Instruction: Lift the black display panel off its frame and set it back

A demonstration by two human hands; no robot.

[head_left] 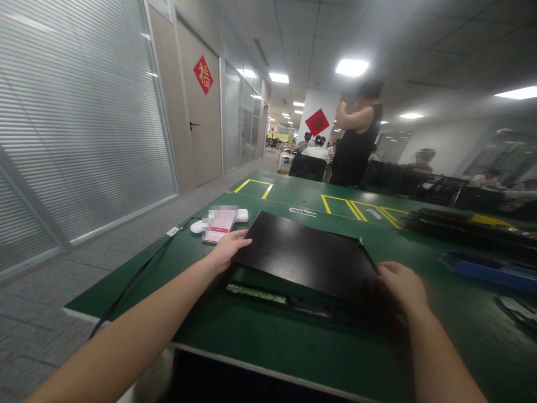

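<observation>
A flat black panel [308, 254] lies tilted on the green table [268, 341], its near edge raised over a black base that shows a green circuit strip [255, 293]. My left hand [229, 249] grips the panel's left edge, fingers curled over it. My right hand [403, 286] holds the panel's near right corner, fingers closed around the edge.
A phone [218, 225] and a white device [241, 215] lie left of the panel, with a black cable [138, 274] running off the table's edge. Stacked black parts [465, 226] and a blue tray [486, 268] sit at right. A person in black [356, 140] stands behind the table; others sit farther back.
</observation>
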